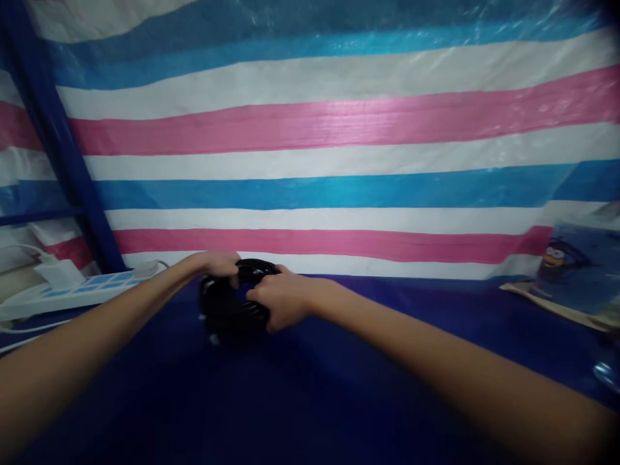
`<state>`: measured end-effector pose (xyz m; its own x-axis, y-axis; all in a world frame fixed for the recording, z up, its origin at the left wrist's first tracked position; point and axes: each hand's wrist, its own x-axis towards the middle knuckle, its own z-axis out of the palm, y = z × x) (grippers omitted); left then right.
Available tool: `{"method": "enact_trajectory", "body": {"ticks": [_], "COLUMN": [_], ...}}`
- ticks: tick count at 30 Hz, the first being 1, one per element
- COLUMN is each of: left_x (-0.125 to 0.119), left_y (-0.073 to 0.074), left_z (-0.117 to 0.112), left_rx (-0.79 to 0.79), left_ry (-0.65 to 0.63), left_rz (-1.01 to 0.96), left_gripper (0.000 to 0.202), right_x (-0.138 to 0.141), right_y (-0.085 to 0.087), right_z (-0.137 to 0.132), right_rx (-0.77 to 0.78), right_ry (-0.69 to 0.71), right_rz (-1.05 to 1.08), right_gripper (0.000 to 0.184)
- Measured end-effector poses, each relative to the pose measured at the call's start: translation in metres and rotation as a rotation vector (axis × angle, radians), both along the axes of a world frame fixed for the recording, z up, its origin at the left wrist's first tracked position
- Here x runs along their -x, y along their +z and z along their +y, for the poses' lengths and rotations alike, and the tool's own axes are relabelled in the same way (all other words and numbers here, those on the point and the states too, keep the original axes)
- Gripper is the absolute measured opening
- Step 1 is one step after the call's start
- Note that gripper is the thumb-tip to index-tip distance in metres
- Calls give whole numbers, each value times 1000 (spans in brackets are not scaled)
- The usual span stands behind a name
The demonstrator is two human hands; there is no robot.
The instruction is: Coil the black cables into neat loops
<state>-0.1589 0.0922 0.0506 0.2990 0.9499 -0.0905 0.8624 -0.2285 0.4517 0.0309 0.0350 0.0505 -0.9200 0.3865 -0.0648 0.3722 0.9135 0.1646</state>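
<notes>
A coiled bundle of black cable (231, 309) rests on the dark blue table (300, 400), near its far edge. My left hand (217, 263) grips the top left of the coil, fingers curled over it. My right hand (279, 298) is closed round the coil's right side, fingers wrapped over the strands. Both arms reach forward from the bottom corners of the view. The lower part of the coil touches the table.
A white and blue power strip (72, 292) with a white plug adapter (59, 272) lies at the far left. A blue bag with a cartoon figure (576, 271) stands at the right. A striped pink, blue and white tarp (320, 129) hangs behind the table.
</notes>
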Motion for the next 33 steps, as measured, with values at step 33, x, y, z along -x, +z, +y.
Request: {"method": "enact_trajectory", "body": {"ticks": [33], "left_x": [-123], "left_y": [-57], "left_z": [-72], "left_rx": [259], "left_ry": [-270], "left_rz": [-1262], "left_gripper": [63], "right_x": [-155], "right_y": [-24], "right_z": [19], "right_rx": [1365], "right_ry": [-424], "right_rz": [1412], "right_gripper": [13]}}
